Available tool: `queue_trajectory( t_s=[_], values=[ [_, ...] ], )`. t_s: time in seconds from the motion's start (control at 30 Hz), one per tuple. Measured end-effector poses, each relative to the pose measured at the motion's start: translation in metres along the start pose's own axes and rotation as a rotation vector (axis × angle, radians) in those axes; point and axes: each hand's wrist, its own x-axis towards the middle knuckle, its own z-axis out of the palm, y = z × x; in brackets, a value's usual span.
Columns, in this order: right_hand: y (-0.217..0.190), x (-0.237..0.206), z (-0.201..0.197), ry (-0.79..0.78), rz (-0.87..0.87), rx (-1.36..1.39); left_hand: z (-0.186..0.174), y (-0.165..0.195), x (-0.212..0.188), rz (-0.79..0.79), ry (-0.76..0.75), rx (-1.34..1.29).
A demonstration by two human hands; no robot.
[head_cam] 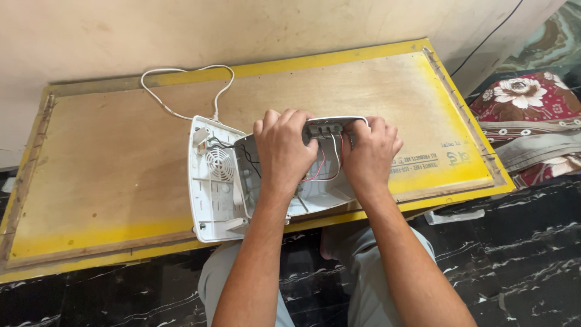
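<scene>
An opened white plastic appliance casing (215, 181) lies on a low plywood table (109, 157) with a yellow border. Its base half shows a round fan grille. The second half (324, 191) is tilted up to the right, joined by red, white and black wires. My left hand (283, 151) grips the top edge of that raised half. My right hand (369, 154) holds the same edge beside a small grey switch panel (322, 128). A white power cord (181, 91) loops from the casing toward the wall.
The table stands against a beige wall. A patterned red floral cushion (523, 97) lies at the right. Dark marbled floor (514, 254) surrounds the table. My knees in grey trousers (363, 242) sit under the table's front edge.
</scene>
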Motion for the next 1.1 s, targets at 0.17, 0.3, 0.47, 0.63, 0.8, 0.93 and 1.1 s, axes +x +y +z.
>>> queue_trajectory(
  t_s=[0.17, 0.3, 0.47, 0.63, 0.8, 0.93, 1.1],
  values=[
    [-0.0024, 0.001, 0.0012, -0.006, 0.015, -0.035, 0.0007, -0.0013, 0.0003, 0.004, 0.006, -0.006],
    [-0.0052, 0.0005, 0.0001, 0.006, 0.006, -0.041, -0.0001, -0.0022, -0.0002, 0.003, 0.002, -0.002],
    [-0.0052, 0.0006, -0.0013, 0.005, 0.011, -0.011, -0.0008, -0.0023, -0.0006, 0.009, 0.008, 0.002],
    [-0.0033, 0.0019, 0.0001, 0.002, 0.015, 0.005, 0.0004, -0.0022, -0.0001, 0.005, 0.004, -0.003],
    [-0.0038, 0.002, 0.0004, 0.01, 0.006, -0.029, 0.0009, -0.0026, -0.0001, -0.005, -0.011, 0.016],
    [-0.0058, 0.0022, 0.0001, 0.015, 0.026, 0.018, 0.0009, -0.0033, -0.0002, 0.015, 0.022, 0.006],
    [-0.0056, 0.0022, 0.0006, 0.0, 0.03, 0.046, 0.0006, -0.0046, -0.0001, 0.014, 0.007, 0.015]
  ],
)
